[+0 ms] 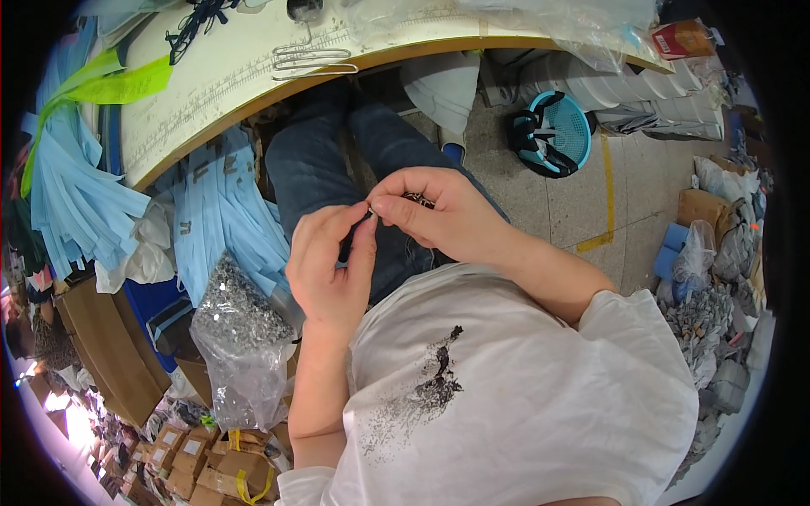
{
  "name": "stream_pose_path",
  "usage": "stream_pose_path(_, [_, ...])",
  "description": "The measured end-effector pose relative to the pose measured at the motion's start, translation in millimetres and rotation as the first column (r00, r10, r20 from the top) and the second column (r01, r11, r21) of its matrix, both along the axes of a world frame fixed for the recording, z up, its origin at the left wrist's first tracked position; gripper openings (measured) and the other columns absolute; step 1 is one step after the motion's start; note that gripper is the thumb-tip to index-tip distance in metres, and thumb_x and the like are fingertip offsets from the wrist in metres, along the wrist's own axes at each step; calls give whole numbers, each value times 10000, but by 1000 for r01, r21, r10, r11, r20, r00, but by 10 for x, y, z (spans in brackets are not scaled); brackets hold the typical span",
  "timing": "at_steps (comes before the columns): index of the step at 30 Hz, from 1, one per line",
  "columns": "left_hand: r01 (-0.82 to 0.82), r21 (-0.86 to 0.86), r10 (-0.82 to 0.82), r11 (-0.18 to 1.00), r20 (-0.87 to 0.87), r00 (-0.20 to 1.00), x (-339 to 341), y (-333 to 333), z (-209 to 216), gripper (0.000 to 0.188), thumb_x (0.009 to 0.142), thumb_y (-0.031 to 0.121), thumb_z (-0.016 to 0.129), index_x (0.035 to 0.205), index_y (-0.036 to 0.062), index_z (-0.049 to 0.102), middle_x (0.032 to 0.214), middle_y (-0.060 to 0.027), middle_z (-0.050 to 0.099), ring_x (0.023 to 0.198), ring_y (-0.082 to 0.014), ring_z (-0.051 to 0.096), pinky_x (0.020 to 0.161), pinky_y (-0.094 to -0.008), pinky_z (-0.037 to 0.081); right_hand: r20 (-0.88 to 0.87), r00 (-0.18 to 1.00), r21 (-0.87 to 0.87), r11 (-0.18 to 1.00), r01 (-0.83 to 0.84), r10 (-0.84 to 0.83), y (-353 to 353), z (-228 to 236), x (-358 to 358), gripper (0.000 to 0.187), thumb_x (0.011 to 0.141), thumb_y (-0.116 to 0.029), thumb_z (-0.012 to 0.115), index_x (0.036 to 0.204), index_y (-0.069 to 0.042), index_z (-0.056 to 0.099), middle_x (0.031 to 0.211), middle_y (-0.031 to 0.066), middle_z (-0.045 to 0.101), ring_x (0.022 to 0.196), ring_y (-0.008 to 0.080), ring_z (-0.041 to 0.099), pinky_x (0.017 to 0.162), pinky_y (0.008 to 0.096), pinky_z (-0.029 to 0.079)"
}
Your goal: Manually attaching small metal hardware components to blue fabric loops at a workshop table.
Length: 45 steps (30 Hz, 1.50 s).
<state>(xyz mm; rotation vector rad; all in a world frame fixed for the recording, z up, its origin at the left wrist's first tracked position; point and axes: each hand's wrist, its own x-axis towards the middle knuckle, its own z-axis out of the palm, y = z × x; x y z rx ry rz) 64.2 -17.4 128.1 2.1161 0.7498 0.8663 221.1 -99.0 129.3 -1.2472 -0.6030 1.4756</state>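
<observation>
My left hand (pixel 331 266) and my right hand (pixel 443 212) meet above my lap, fingertips almost touching. Thumb and forefinger of each are pinched together on something small, mostly hidden by the fingertips. A dark, light-flecked bundle (pixel 419 200), perhaps cord, shows in the curl of my right hand; thin strands hang below it. Beneath both hands are my legs in dark jeans (pixel 308 160).
A white worktable (pixel 202 93) with ruler markings curves ahead, bearing a bent wire rack (pixel 312 62). Light blue strips (pixel 76 190) hang at left, above a clear bag of small metallic pieces (pixel 240 308). A turquoise basket (pixel 570 135) stands on the floor at right.
</observation>
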Motion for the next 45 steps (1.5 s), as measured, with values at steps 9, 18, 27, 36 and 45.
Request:
stream_pose_path(9, [14,-59,-11,998,52,999,5,-16,14,264,685,-108,709,912,7,635,903,-100,663,716,-195,605,655,-250,470,46,990,27,991,135,-136,42,-69,-28,168,997,-199,544,1009,-36,585,727,-54,505,556,0,385,449,174,297])
stream_pose_path(18, [221,-525,0,822,389,921,-51,-11,5,228,724,-156,672,914,-37,628,965,-142,653,795,-138,604,671,-220,466,-54,995,21,996,88,-86,64,15,15,187,1001,-224,542,1009,-40,571,715,-56,481,543,-1,363,437,172,275])
stream_pose_path(27, [90,-675,56,732,191,980,-72,-7,69,216,770,-93,735,964,-33,660,886,-48,617,725,-69,537,645,-187,428,78,996,144,989,39,-50,29,23,28,161,981,-184,579,1020,-30,604,769,-50,526,619,2,423,513,171,345])
stream_pose_path(36, [107,-752,55,651,187,981,-91,8,18,185,782,-94,735,938,-20,666,808,10,612,681,-25,514,609,-161,399,249,965,277,961,5,-77,-6,-82,12,142,958,-156,613,983,-17,628,836,-40,563,718,23,478,621,188,403])
stream_pose_path(45, [42,-775,103,631,136,985,-140,-5,7,184,784,-96,735,943,-24,673,782,-3,631,644,-21,533,578,-154,414,144,988,175,981,-80,55,5,-99,56,145,916,-135,667,989,-13,640,871,-24,618,779,35,534,692,201,448])
